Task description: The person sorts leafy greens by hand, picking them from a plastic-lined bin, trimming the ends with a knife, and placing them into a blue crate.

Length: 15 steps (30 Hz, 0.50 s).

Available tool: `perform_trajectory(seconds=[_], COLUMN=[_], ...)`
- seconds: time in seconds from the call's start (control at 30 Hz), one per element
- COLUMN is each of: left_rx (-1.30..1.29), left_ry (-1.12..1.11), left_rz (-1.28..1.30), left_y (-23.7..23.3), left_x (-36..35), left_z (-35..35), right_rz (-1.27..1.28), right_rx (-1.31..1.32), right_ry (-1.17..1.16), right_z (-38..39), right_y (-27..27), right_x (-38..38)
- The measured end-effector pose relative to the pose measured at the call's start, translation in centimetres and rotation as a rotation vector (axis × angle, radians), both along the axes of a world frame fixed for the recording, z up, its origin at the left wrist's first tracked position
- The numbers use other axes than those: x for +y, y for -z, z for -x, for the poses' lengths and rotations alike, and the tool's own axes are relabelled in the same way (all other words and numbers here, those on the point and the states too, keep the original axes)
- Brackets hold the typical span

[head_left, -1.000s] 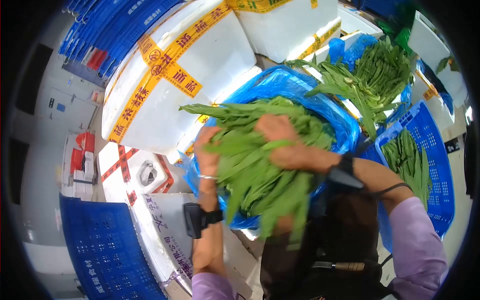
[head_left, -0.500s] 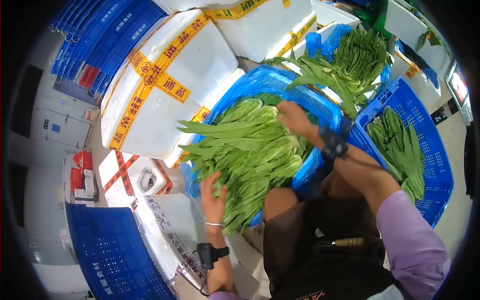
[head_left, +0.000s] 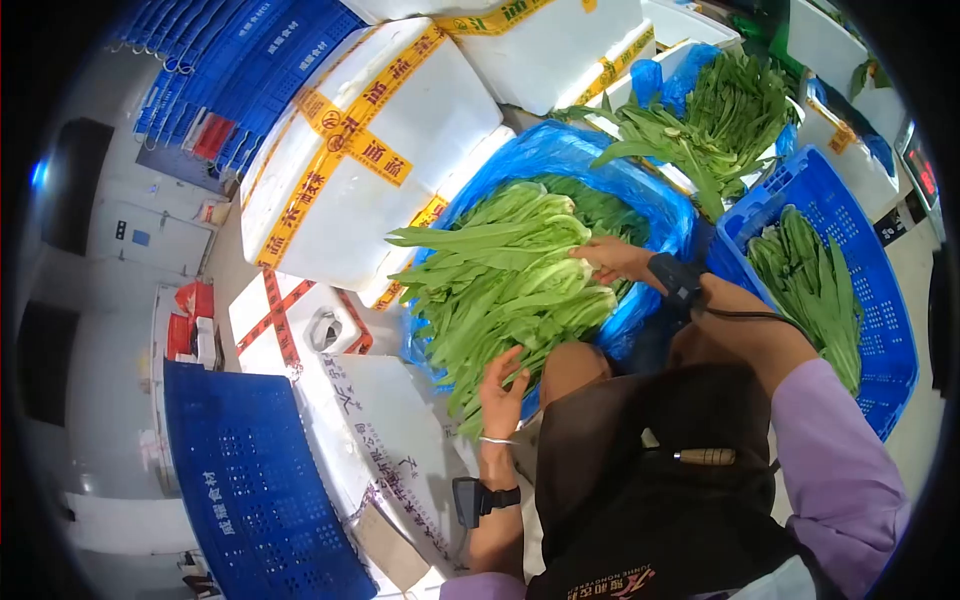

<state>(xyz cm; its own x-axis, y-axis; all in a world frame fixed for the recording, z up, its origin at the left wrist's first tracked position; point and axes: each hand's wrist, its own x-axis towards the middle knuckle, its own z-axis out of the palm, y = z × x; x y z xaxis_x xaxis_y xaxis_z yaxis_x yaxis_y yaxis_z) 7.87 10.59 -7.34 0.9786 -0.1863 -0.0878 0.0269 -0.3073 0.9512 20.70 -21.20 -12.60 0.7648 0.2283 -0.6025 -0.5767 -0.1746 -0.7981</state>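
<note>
Nearest is a dark apron [head_left: 640, 500] with a wooden handle [head_left: 706, 457] showing at the waist. Just beyond it on the left, the left hand [head_left: 503, 392] is raised with its palm open. Its fingers [head_left: 516, 360] are spread against the near leaf tips of a bundle of leafy greens [head_left: 510, 280] and are closed around nothing. The bundle lies across the near rim of a box lined with a blue plastic liner [head_left: 650, 195]. The right hand [head_left: 612, 258] rests on the bundle's right side at the pale stem ends; I cannot tell whether its fingers [head_left: 590, 254] clasp the stems or only lie on them. A blue crate [head_left: 880, 330] on the right holds more greens. On the left stands a white foam box [head_left: 420, 110] crossed with yellow tape, and farther off, at the far right, another pile of greens [head_left: 720, 110] lies in blue plastic.
</note>
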Motion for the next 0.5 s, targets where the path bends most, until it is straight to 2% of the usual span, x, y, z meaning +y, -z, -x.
perform_trajectory(seconds=[0.07, 0.1, 0.13, 0.2, 0.27, 0.33, 0.4, 0.43, 0.47, 0.5], left_rx=[0.067, 0.06, 0.122, 0.168, 0.443, 0.49, 0.627, 0.571, 0.569, 0.475], left_ry=[-0.015, -0.018, -0.039, -0.07, -0.23, -0.235, -0.301, -0.268, -0.273, -0.181], left_rz=[0.096, 0.097, 0.113, 0.129, 0.6, 0.668, 1.072, 1.13, 1.131, 1.243], left_y=[0.6, 0.6, 0.1, -0.7, -1.3, -1.6, -2.6, -4.0, -5.3, -7.2], left_x=[0.1, 0.0, -0.4, -1.0, -0.9, -0.8, -1.0, -1.6, -2.1, -2.8], left_z=[0.3, 0.6, 0.9, 1.4, 2.3, 3.1, 3.4, 3.7, 4.0, 4.3], right_rz=[-0.206, -0.159, -0.158, -0.044, -0.031, 0.14, 0.103, 0.098, 0.081, 0.064], right_rx=[-0.282, -0.092, -0.098, -0.352, -0.377, -0.873, -0.964, -0.967, -1.112, -1.25], right_ry=[-0.015, 0.013, 0.009, 0.022, 0.033, 0.056, 0.054, 0.048, -0.04, -0.13], right_z=[2.2, 2.3, 2.5, 3.1, 5.4, 8.2, 12.6, 14.2, 15.8, 17.1], right_y=[-2.2, -4.5, -5.0, -5.7, -10.0, -13.4, -18.2, -19.1, -19.5, -19.7], right_x=[1.1, 1.2, 1.9, 3.8, 5.1, 6.2, 6.2, 6.1, 5.8, 5.4])
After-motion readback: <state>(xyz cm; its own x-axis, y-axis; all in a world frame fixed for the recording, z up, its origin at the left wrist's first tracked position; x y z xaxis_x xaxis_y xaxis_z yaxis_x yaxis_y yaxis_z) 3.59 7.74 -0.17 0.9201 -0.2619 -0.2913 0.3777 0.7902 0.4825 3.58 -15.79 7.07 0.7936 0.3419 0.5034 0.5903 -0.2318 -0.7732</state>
